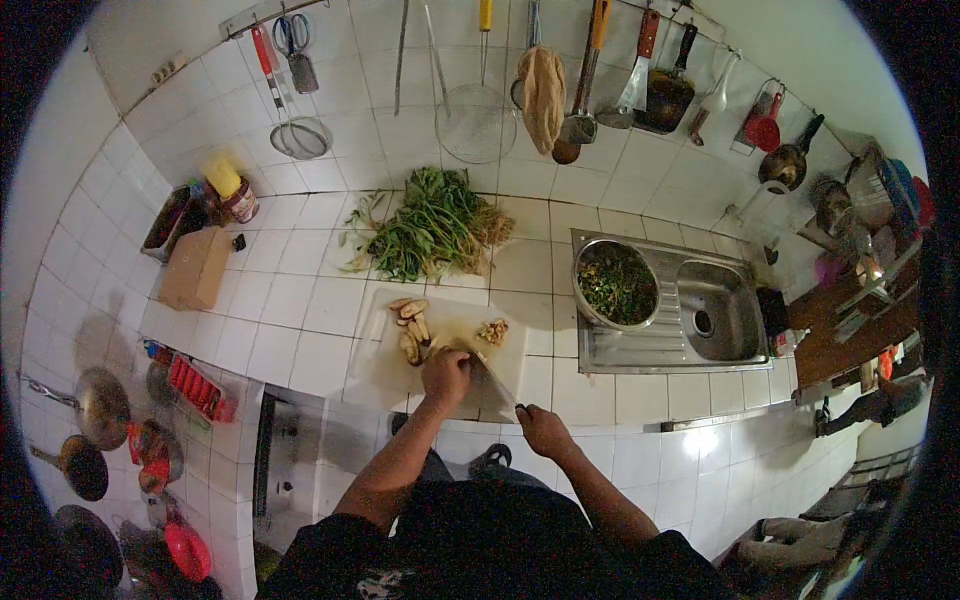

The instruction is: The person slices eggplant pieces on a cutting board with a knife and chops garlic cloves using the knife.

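Observation:
A white cutting board lies on the tiled counter in front of me. My right hand grips the dark handle of a knife, its blade slanting up and left across the board. Close to the blade's left side, my left hand is curled down on the board; whatever is under its fingers is hidden. Several pale-fleshed, brown-skinned pieces lie at the board's left, too small to name for certain. A small heap of chopped bits sits beyond the knife.
Leafy greens with roots are piled behind the board. A metal bowl of cut greens stands on the steel sink's drainboard, right. A cardboard box is at left. Strainers and other utensils hang along the back wall.

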{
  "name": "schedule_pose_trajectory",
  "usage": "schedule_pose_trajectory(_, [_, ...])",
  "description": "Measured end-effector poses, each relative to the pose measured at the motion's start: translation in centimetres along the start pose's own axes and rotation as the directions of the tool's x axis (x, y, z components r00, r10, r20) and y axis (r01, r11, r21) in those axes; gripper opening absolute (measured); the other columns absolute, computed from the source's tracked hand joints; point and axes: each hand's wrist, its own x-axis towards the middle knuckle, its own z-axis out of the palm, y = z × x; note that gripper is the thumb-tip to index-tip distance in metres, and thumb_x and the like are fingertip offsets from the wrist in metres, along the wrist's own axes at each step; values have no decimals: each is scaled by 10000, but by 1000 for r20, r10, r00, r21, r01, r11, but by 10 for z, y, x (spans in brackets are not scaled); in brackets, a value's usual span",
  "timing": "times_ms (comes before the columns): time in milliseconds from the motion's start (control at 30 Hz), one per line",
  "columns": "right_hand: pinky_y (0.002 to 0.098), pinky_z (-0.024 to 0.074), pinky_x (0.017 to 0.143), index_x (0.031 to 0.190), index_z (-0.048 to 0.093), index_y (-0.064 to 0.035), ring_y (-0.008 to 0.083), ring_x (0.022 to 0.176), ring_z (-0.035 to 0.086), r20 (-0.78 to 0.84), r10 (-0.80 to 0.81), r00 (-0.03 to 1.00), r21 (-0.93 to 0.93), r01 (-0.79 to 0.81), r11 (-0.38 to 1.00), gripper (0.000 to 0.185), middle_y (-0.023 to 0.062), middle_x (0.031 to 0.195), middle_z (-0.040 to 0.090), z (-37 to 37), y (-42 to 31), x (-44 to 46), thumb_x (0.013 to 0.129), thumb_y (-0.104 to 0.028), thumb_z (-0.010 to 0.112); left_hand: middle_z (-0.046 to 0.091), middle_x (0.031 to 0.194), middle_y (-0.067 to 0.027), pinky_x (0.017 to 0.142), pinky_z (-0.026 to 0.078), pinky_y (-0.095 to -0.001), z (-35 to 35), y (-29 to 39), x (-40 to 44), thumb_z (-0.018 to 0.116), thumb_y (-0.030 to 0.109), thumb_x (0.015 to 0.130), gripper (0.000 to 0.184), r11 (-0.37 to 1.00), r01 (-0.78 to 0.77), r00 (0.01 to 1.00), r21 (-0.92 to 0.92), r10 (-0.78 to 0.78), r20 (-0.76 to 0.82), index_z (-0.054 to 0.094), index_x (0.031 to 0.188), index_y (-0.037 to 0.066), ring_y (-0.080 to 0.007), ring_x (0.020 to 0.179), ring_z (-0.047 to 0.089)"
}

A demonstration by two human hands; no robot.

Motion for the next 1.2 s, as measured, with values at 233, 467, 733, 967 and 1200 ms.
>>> schedule_pose_trajectory(233, [578, 454, 767, 958, 553, 26, 520, 860, 579, 73, 137, 988, 60, -141, 988, 451, 324, 862, 613, 1, 6, -1, 1016, -385, 377, 689, 915, -106, 769, 529, -422, 1, -9, 4, 757, 196, 716, 186, 995, 103, 990, -11, -102, 98, 739, 891, 135, -307, 874, 658])
schedule_pose_trajectory(467, [560, 481, 750, 1015, 544, 22, 491, 840, 593, 31, -8, 999, -24, 9, 1000, 374, 292, 899, 601, 3, -9, 6, 994, -333, 428, 702, 908, -126, 754, 539, -418, -3, -9, 17, 747, 167, 703, 189, 999, 52, 982, -2, -51, 180, 742, 885, 117, -312, 842, 669])
schedule_pose_trajectory(733, [571, 452, 775, 964, 554, 27, 521, 902, 577, 35, 107, 994, -23, -106, 994, 446, 327, 887, 615, 4, -31, 1, 1009, -390, 403, 699, 863, -119, 773, 524, -435, -6, -14, 21, 727, 142, 689, 174, 991, 45, 977, -128, -17, 214, 735, 859, 103, -323, 854, 660])
schedule_pose_trajectory(967, [555, 459, 792, 1004, 550, 17, 521, 950, 570, 12, 186, 982, 11, -186, 982, 411, 319, 908, 622, 30, -32, 3, 1009, -369, 409, 681, 895, -91, 732, 524, -444, -22, -13, 18, 699, 103, 717, 166, 981, -31, 984, -192, 64, 168, 718, 882, 105, -324, 823, 649])
schedule_pose_trajectory(1200, [559, 473, 775, 1045, 544, 5, 515, 931, 580, 11, 353, 935, -48, -352, 935, 374, 318, 913, 627, 26, -56, 1, 1011, -342, 408, 665, 956, -115, 765, 516, -443, -14, -23, 13, 675, 89, 754, 135, 971, -119, 986, -208, 140, 87, 697, 887, 80, -340, 894, 622])
